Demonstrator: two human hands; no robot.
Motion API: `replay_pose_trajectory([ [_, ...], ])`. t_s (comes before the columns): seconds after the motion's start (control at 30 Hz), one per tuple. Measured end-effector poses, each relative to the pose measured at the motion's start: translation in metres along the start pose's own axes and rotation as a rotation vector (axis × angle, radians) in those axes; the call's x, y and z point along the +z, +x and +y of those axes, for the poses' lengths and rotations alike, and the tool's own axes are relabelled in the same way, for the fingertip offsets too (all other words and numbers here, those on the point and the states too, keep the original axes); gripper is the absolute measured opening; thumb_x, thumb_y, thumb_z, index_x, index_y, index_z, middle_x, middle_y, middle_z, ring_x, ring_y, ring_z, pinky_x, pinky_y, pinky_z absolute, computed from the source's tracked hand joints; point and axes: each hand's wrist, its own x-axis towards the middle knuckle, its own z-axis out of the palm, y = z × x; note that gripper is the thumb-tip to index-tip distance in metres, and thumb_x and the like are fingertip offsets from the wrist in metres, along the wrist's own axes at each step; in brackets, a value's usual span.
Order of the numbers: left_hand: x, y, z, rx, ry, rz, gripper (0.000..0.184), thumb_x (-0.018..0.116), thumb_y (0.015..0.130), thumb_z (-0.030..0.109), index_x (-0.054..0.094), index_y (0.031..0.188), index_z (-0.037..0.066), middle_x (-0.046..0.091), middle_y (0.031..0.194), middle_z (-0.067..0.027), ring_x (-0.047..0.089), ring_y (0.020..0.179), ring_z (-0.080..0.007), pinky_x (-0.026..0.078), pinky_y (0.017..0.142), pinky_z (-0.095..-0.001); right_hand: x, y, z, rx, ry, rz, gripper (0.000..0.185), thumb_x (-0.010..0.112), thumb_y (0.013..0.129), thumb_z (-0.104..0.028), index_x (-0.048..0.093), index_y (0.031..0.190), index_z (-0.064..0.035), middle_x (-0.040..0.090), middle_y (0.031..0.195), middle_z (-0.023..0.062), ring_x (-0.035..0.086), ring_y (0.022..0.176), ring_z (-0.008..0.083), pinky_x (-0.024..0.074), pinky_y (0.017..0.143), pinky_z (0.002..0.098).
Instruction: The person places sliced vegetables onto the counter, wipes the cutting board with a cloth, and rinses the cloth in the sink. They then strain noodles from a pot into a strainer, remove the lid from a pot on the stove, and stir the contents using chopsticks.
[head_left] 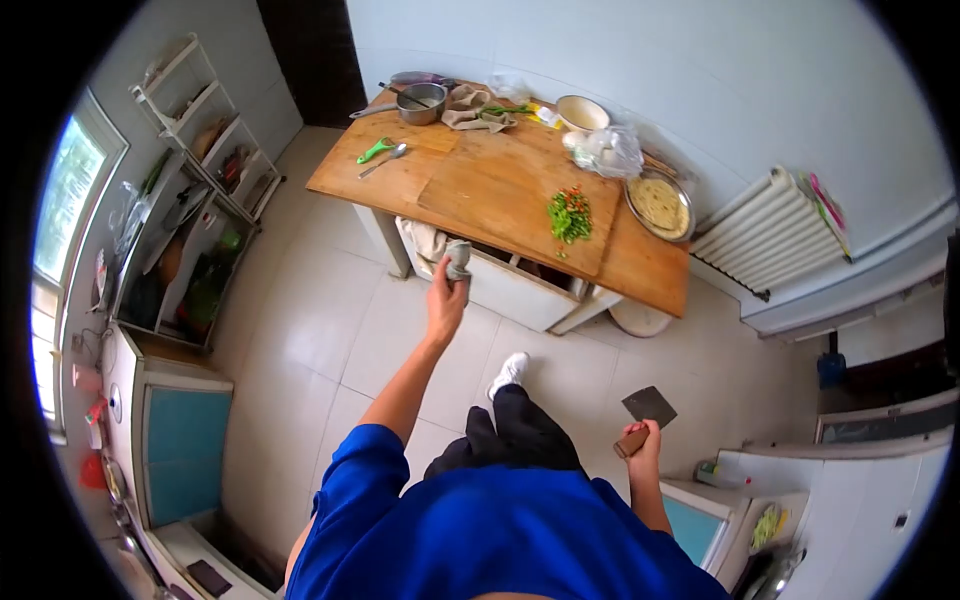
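My left hand [448, 297] is stretched forward to the table's front edge, its fingers closed on a greyish cloth [458, 260]. Beside that cloth, a paler cloth [424, 240] hangs over the drawer front. In my right hand [645, 440], low at my right side, is a cleaver [650, 405], gripped by its brown wooden handle with the dark blade pointing away from me. Chopped green and red peppers [570, 215] lie in a heap on the large cutting board [500, 195], well ahead of both hands.
On the wooden table [345, 175] stand a saucepan [421, 103], a green peeler [376, 150], a spoon [385, 160], a bowl [582, 113], a plastic bag [605, 150] and a plate of flatbread [658, 205]. A pulled-out drawer [510, 290] juts below. A radiator [755, 235] is at the right wall, shelves [205, 130] at the left.
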Motion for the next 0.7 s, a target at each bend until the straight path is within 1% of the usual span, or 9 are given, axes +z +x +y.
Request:
replay_pose_trajectory([
  [0.07, 0.028, 0.033, -0.003, 0.182, 0.075, 0.006, 0.045, 0.050, 0.078, 0.003, 0.036, 0.121, 0.000, 0.054, 0.097, -0.0145, 0.053, 0.084, -0.0187, 0.042, 0.074, -0.0269, 0.031, 0.033, -0.002, 0.004, 0.009, 0.040, 0.015, 0.055, 0.070, -0.008, 0.042, 0.062, -0.0076, 0.044, 0.057, 0.0033, 0.044, 0.050, 0.0135, 0.0432, 0.054, 0.0271],
  [0.13, 0.069, 0.083, -0.019, 0.508, 0.229, 0.046, 0.055, 0.049, 0.071, -0.005, 0.033, 0.123, 0.004, 0.038, 0.123, -0.0224, 0.039, 0.113, -0.0355, 0.033, 0.093, -0.0375, 0.058, 0.067, -0.006, -0.030, 0.003, 0.061, 0.016, 0.055, 0.070, -0.009, 0.042, 0.062, -0.0081, 0.043, 0.056, 0.0028, 0.044, 0.050, 0.0140, 0.0435, 0.053, 0.0282],
  [0.2, 0.110, 0.124, -0.041, 0.545, 0.284, -0.031, 0.060, 0.050, 0.067, -0.007, 0.033, 0.124, 0.006, 0.027, 0.132, -0.0207, 0.026, 0.123, -0.0346, 0.023, 0.101, -0.0371, 0.077, 0.097, -0.008, -0.044, -0.072, 0.002, 0.016, 0.055, 0.070, -0.009, 0.041, 0.061, -0.0085, 0.043, 0.054, 0.0023, 0.044, 0.050, 0.0136, 0.0441, 0.052, 0.0278],
  [0.27, 0.149, 0.154, -0.067, 0.414, 0.725, -0.219, 0.060, 0.049, 0.072, 0.005, 0.030, 0.129, 0.012, 0.026, 0.134, -0.0159, 0.023, 0.125, -0.0334, 0.019, 0.102, -0.0437, 0.090, 0.120, -0.009, 0.028, 0.138, 0.041, 0.016, 0.054, 0.070, -0.007, 0.041, 0.061, -0.0081, 0.044, 0.053, 0.0024, 0.045, 0.048, 0.0133, 0.0453, 0.050, 0.0261],
  [0.33, 0.166, 0.174, -0.082, 0.469, 0.974, -0.318, 0.060, 0.050, 0.074, 0.015, 0.030, 0.130, 0.018, 0.025, 0.135, -0.0128, 0.022, 0.125, -0.0315, 0.018, 0.101, -0.0476, 0.103, 0.130, -0.009, 0.054, 0.122, 0.150, 0.016, 0.054, 0.069, -0.006, 0.041, 0.060, -0.0079, 0.045, 0.053, 0.0028, 0.045, 0.047, 0.0131, 0.0457, 0.049, 0.0249],
  [0.47, 0.174, 0.241, -0.078, 0.583, 0.922, -0.422, 0.059, 0.051, 0.074, 0.018, 0.031, 0.130, 0.023, 0.027, 0.136, -0.0083, 0.022, 0.126, -0.0300, 0.018, 0.101, -0.0485, 0.082, 0.170, -0.017, 0.218, 0.008, 0.232, 0.016, 0.053, 0.067, -0.004, 0.040, 0.058, -0.0075, 0.046, 0.053, 0.0039, 0.045, 0.045, 0.0133, 0.0468, 0.048, 0.0237],
  [0.57, 0.169, 0.296, -0.087, 0.665, 1.041, -0.346, 0.059, 0.053, 0.073, 0.020, 0.032, 0.129, 0.024, 0.027, 0.136, -0.0057, 0.025, 0.124, -0.0296, 0.023, 0.098, -0.0461, 0.136, 0.156, -0.017, 0.154, 0.067, 0.306, 0.016, 0.053, 0.067, -0.004, 0.040, 0.058, -0.0073, 0.046, 0.052, 0.0039, 0.046, 0.045, 0.0132, 0.0471, 0.048, 0.0241],
  [0.63, 0.140, 0.317, -0.082, 0.490, 1.193, -0.127, 0.057, 0.052, 0.073, 0.018, 0.036, 0.127, 0.024, 0.029, 0.135, -0.0040, 0.033, 0.118, -0.0281, 0.029, 0.091, -0.0422, 0.152, 0.147, -0.017, 0.096, 0.056, 0.316, 0.015, 0.053, 0.068, -0.004, 0.041, 0.059, -0.0074, 0.046, 0.052, 0.0038, 0.046, 0.045, 0.0132, 0.0472, 0.048, 0.0242],
  [0.7, 0.104, 0.316, -0.093, 0.455, 1.217, -0.123, 0.055, 0.053, 0.072, 0.018, 0.038, 0.125, 0.021, 0.032, 0.133, -0.0050, 0.037, 0.113, -0.0279, 0.032, 0.086, -0.0399, 0.153, 0.154, -0.019, 0.047, -0.040, 0.276, 0.015, 0.053, 0.069, -0.005, 0.042, 0.059, -0.0076, 0.047, 0.053, 0.0032, 0.046, 0.046, 0.0127, 0.0473, 0.048, 0.0237],
])
